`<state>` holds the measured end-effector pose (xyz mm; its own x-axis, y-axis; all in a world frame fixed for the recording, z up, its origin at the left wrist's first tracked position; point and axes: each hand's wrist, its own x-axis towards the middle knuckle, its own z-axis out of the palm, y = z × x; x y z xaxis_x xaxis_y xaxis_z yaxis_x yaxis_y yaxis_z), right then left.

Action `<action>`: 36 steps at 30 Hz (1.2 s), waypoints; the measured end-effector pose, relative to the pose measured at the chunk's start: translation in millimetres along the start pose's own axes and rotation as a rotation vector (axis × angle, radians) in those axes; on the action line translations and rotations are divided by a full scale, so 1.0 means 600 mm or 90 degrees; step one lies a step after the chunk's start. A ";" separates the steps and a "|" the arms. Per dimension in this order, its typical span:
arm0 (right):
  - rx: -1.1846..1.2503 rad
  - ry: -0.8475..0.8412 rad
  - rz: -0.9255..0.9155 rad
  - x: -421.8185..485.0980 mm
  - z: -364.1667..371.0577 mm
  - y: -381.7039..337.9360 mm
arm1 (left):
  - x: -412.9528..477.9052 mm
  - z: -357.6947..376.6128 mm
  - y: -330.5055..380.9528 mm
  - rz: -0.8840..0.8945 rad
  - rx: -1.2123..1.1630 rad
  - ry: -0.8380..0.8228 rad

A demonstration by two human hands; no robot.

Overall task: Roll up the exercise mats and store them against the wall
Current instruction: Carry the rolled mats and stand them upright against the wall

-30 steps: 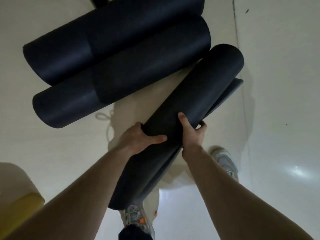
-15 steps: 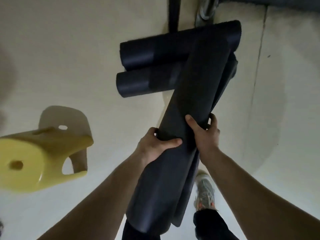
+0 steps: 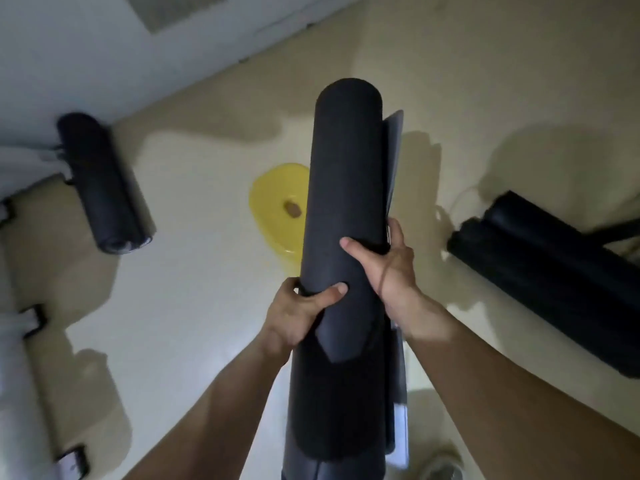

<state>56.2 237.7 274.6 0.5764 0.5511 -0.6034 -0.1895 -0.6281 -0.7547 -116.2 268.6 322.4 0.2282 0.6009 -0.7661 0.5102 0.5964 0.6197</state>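
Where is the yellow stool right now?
In the head view the yellow stool stands on the floor at centre frame, just left of and partly hidden behind the rolled mat held in both hands, between the floor mats at far left and right.

Both hands gripped a dark rolled foam exercise mat (image 3: 344,188), pointing away, loose flap on its right side. L hand (image 3: 298,315) wrapped it lower, R hand (image 3: 389,268) higher. Behind it, partly hidden: yellow plastic stool (image 3: 277,209) on cream floor (image 3: 194,306). Another rolled dark mat (image 3: 104,183) lay by white wall (image 3: 104,57), left; two more rolled mats (image 3: 547,278) at right.
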 end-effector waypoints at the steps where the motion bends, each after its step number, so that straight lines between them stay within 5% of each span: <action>1: -0.014 -0.021 -0.010 -0.006 0.055 -0.033 | 0.000 -0.056 0.006 0.004 -0.028 0.017; 9: -0.040 -0.171 -0.090 -0.029 0.438 -0.219 | 0.040 -0.429 0.036 0.028 -0.150 0.169; 18: -0.161 -0.308 -0.113 0.079 0.724 -0.344 | 0.206 -0.651 0.060 -0.016 -0.196 0.293; 29: -0.249 -0.262 -0.064 0.412 1.046 -0.310 | 0.597 -0.796 0.035 -0.050 -0.280 0.298; 36: -0.187 -0.272 -0.023 0.588 1.233 -0.259 | 0.874 -0.897 -0.013 -0.073 -0.153 0.281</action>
<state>-299.0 936.5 -11.5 0.1905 0.7123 -0.6756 0.0911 -0.6980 -0.7103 -446.8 865.3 7.7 -0.2163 0.6613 -0.7182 0.2940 0.7456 0.5980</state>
